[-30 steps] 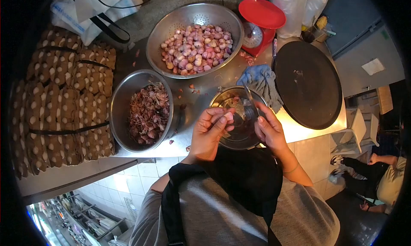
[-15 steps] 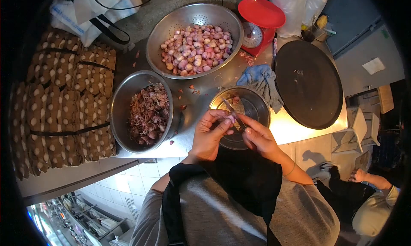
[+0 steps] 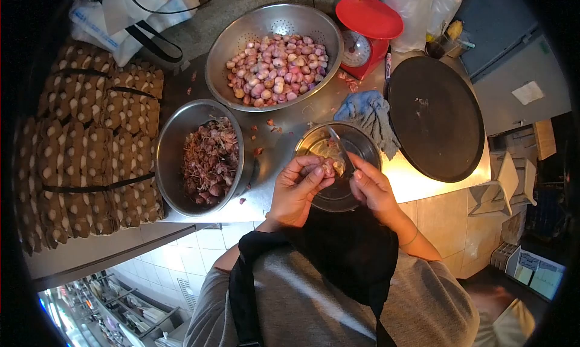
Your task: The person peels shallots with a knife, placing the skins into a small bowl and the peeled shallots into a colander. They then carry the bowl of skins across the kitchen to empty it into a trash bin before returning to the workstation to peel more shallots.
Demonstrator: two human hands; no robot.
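Observation:
My left hand [image 3: 302,184] pinches a small shallot [image 3: 327,167] over the near rim of a metal bowl [image 3: 373,160]. In my right hand [image 3: 371,187] is a knife, its blade [image 3: 339,146] pointing up and away, close beside the shallot. Inside the bowl a few bits of peel show; the hands hide part of it. Left of my hands, a deep steel bowl holds unpeeled shallots [image 3: 211,160] with dry roots and skins. Behind it, a large colander [image 3: 217,75] is filled with peeled pink shallots [image 3: 275,72].
A blue-grey cloth [image 3: 367,116] lies beside a round black tray [image 3: 435,120] at the right. A red scale [image 3: 368,27] stands at the back. Stacked egg trays [image 3: 96,147] fill the left side. Scraps of skin dot the steel table [image 3: 284,138]. Another person [image 3: 507,317] is at lower right.
The knife has swung more upright and my right hand has drawn slightly right, away from the left. The shallot shows more between my left fingers. The other person has moved lower.

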